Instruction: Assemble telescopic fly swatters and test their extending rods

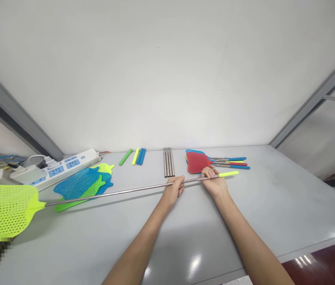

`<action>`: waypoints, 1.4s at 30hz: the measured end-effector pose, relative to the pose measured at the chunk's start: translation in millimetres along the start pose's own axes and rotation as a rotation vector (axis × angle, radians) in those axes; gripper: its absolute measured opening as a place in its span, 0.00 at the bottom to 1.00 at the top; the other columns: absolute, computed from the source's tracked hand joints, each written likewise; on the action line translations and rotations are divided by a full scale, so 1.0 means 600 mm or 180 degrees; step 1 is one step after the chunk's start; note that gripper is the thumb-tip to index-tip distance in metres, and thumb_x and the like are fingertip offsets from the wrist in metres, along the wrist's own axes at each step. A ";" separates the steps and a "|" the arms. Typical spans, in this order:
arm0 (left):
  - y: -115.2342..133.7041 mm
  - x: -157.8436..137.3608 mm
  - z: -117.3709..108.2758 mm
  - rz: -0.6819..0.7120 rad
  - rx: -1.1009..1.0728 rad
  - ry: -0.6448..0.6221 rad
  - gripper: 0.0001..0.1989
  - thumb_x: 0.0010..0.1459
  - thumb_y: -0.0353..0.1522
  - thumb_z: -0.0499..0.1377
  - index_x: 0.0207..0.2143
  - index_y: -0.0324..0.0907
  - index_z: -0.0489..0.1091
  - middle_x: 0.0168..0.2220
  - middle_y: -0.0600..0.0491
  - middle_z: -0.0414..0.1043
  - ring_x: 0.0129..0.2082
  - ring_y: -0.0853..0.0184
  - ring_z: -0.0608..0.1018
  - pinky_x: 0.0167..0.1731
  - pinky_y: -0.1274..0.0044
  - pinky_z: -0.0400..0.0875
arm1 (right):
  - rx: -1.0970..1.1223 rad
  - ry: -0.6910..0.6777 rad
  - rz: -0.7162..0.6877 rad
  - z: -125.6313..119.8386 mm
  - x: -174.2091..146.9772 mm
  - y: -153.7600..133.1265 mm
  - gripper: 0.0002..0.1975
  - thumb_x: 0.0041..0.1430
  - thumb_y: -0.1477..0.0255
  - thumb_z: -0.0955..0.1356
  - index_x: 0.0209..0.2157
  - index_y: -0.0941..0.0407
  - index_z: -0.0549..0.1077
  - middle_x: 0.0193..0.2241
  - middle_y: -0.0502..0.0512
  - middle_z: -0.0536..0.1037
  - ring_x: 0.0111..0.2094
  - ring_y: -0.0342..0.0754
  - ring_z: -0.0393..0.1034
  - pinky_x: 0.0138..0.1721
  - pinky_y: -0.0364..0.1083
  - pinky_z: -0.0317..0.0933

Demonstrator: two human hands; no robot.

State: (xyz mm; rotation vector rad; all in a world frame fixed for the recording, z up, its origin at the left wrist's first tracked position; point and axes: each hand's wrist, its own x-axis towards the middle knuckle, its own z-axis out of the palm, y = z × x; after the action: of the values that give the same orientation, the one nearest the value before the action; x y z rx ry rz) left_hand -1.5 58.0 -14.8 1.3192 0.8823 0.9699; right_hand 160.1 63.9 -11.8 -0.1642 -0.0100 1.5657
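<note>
A fly swatter (122, 192) with a long, extended metal rod stretches across the table, held in both hands. Its yellow perforated head (4, 211) reaches the left edge of the view, and its yellow handle (229, 174) points right. My left hand (174, 190) is closed round the middle of the rod. Close to the handle, my right hand (214, 183) has its fingers curled on the rod, palm turned up. Just behind the right hand lies a pile of swatters with a red head (197, 162) on top and blue and red handles (238, 164).
Several metal rods (169, 162) lie side by side near the wall. Left of them are loose blue handles (141, 156), a yellow handle (135, 156) and a green handle (125, 157). Loose swatter heads (78, 183) overlap beside a white power strip (78, 160). A wall (161, 79) closes the back.
</note>
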 end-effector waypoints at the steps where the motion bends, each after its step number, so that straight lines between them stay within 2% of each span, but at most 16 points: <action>1: 0.001 0.000 0.001 -0.0001 0.0018 -0.0008 0.20 0.51 0.38 0.47 0.11 0.41 0.48 0.09 0.60 0.46 0.12 0.76 0.55 0.16 0.80 0.49 | -0.0022 0.0034 -0.0014 0.000 0.000 0.000 0.09 0.50 0.82 0.53 0.21 0.57 0.54 0.12 0.43 0.48 0.13 0.37 0.48 0.15 0.36 0.50; 29: 0.013 -0.004 0.005 -0.0073 0.0111 0.0008 0.20 0.50 0.38 0.48 0.11 0.41 0.47 0.09 0.60 0.46 0.12 0.76 0.54 0.16 0.79 0.48 | -0.0081 0.0285 -0.0045 0.001 -0.001 -0.001 0.11 0.50 0.82 0.51 0.21 0.56 0.53 0.12 0.43 0.48 0.12 0.38 0.48 0.14 0.37 0.50; 42: 0.013 -0.004 0.008 -0.0088 0.0027 -0.0079 0.19 0.50 0.35 0.46 0.10 0.42 0.46 0.09 0.60 0.44 0.12 0.76 0.53 0.16 0.78 0.46 | 0.0057 0.0222 -0.0014 0.006 -0.004 -0.012 0.11 0.50 0.82 0.50 0.20 0.56 0.52 0.12 0.42 0.43 0.10 0.38 0.43 0.13 0.38 0.46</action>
State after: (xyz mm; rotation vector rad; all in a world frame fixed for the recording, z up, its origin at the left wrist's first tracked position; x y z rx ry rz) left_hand 1.3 54.1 -7.0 1.3205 0.8843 0.9275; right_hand 166.7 62.1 -7.2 -0.2045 0.0583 1.5545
